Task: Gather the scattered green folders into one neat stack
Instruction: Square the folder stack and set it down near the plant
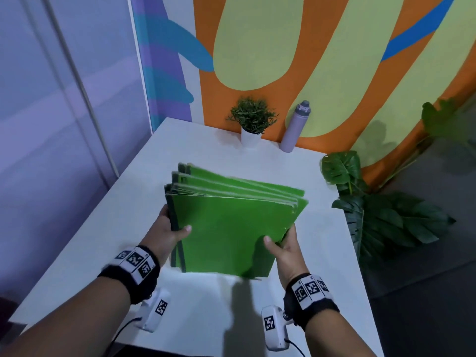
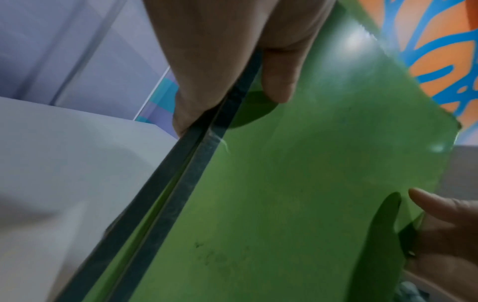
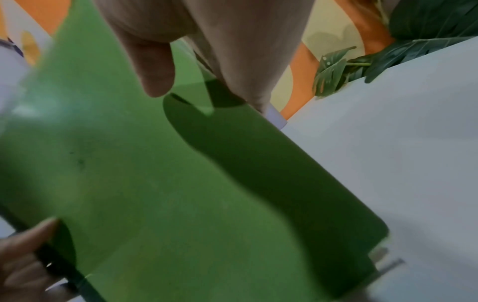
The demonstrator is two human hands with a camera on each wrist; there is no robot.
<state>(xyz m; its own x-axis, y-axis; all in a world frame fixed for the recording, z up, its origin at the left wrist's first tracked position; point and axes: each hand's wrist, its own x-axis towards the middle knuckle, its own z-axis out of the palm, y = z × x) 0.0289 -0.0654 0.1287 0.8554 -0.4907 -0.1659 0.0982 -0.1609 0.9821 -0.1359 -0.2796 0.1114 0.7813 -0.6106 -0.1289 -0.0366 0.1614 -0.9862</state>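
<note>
Several green folders (image 1: 231,222) with dark spines form one fanned stack, held tilted above the white table (image 1: 195,153); their far edges are staggered. My left hand (image 1: 167,228) grips the stack's left spine edge, thumb on the top cover. My right hand (image 1: 282,247) grips the near right edge, thumb on top, fingers hidden beneath. In the left wrist view the left hand (image 2: 232,81) pinches the dark spines of the folders (image 2: 297,183). The right wrist view has the right hand (image 3: 194,67) clamping the folders (image 3: 155,183) at their edge.
A small potted plant (image 1: 251,122) and a lilac bottle (image 1: 295,127) stand at the table's far edge against the painted wall. Large leafy plants (image 1: 373,215) sit off the table's right side. The table's right edge (image 1: 353,240) runs close to my right hand.
</note>
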